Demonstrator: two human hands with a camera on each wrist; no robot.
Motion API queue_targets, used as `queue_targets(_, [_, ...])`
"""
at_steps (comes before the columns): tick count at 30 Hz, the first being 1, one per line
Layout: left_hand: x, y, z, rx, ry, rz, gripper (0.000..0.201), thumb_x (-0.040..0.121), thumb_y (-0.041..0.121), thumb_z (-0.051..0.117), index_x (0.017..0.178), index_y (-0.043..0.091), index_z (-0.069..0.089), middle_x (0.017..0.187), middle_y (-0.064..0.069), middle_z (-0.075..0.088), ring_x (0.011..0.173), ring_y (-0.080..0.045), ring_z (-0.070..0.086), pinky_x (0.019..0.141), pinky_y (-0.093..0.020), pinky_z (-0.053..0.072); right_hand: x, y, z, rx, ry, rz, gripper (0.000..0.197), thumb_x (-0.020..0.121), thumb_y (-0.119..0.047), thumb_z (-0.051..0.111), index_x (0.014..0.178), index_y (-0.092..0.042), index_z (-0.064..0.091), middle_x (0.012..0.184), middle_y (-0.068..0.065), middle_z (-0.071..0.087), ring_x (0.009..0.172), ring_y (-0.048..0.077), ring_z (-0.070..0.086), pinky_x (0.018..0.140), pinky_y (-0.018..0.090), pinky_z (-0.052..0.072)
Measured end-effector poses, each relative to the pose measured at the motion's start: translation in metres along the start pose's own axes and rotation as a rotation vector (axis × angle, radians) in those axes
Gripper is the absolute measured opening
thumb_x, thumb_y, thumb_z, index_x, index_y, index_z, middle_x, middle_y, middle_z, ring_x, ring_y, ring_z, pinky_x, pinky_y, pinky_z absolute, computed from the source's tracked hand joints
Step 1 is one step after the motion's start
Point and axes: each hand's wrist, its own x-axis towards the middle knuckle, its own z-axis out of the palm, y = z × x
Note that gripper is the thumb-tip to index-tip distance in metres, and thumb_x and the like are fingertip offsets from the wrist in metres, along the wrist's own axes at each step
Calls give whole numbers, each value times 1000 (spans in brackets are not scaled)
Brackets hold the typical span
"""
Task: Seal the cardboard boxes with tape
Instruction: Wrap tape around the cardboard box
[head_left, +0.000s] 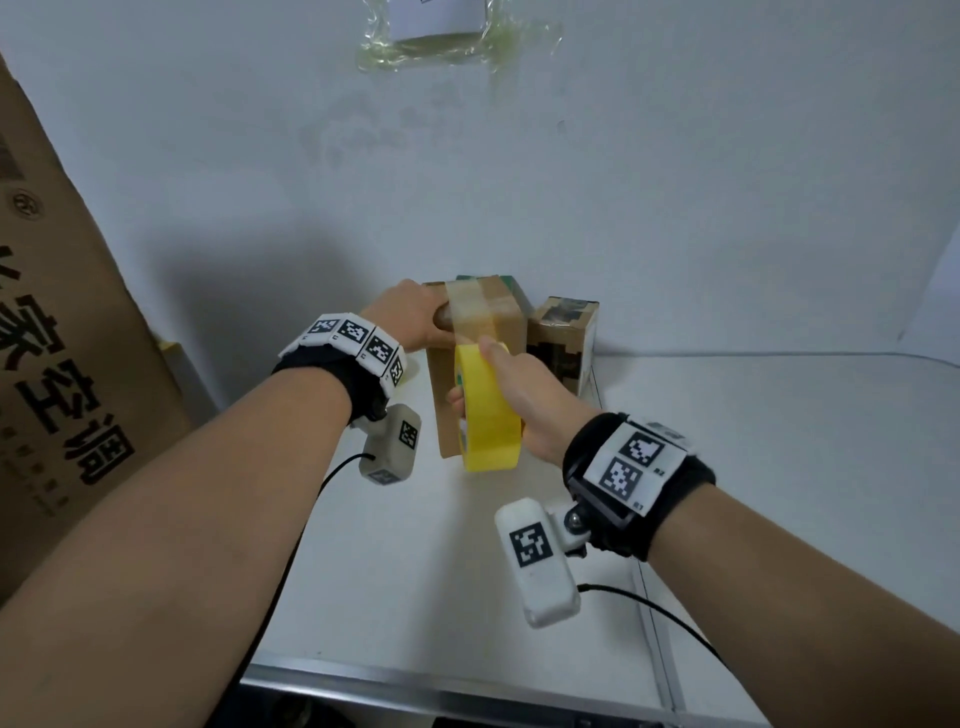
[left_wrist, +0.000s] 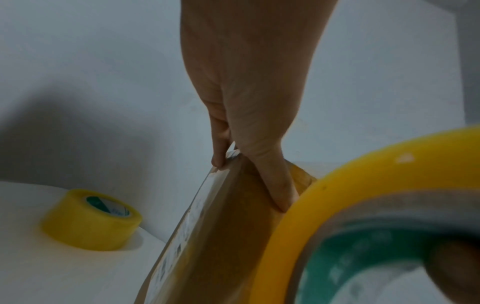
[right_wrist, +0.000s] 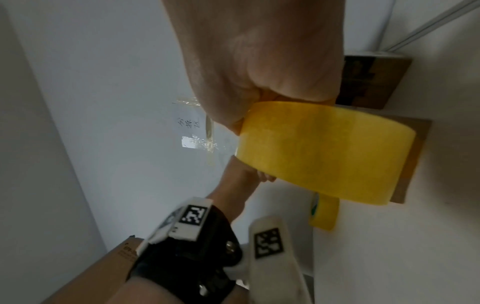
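A small brown cardboard box (head_left: 447, 405) stands upright on the white table (head_left: 753, 467), close to the wall. My left hand (head_left: 410, 314) grips its top, thumb lying down the near face (left_wrist: 272, 179) and fingers over the far edge. A strip of clear tape (head_left: 470, 312) runs over the box top down to the yellow tape roll (head_left: 488, 415). My right hand (head_left: 519, 387) grips this roll against the box's front. In the right wrist view the roll (right_wrist: 324, 154) covers most of the box (right_wrist: 415, 162).
A second small box (head_left: 563, 338) with dark print stands just right of the first. Another yellow tape roll (left_wrist: 91, 222) lies on the table to the left. A large printed carton (head_left: 67, 338) leans at the far left. A taped paper (head_left: 441, 26) hangs on the wall.
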Motion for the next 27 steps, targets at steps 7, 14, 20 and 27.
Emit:
queue_targets(7, [3,-3,3,-54,14,-20,60,74,69,65,101,17,53,71,5,50,62,-12,51,50,-24,31,7,18,2,-176,81,5,65,101,-51,38,138,2,45,85,7,72,78,19,66,86,37,53])
queue_targets(14, [6,-12,-11,-140,-228,-45,75,79,50,74,140,24,39,125,5,57,112,-21,55,97,-36,44,13,18,2,-381,121,82,71,101,-55,32,146,0,33,137,15,50,124,33,50,107,46,40])
queue_targets(20, [20,-11,-33,-240,-174,-239,40,98,28,52,133,10,57,140,-12,51,127,-29,47,104,-37,35,31,23,-4,-332,110,115,77,98,-59,34,154,-8,20,155,12,32,141,34,33,112,43,31])
queue_targets(27, [42,2,-1,-221,-168,-69,49,108,31,15,155,19,20,163,1,11,150,-19,11,118,-29,7,48,31,-18,-294,129,86,77,94,-56,40,147,0,33,103,20,73,90,27,71,84,34,57])
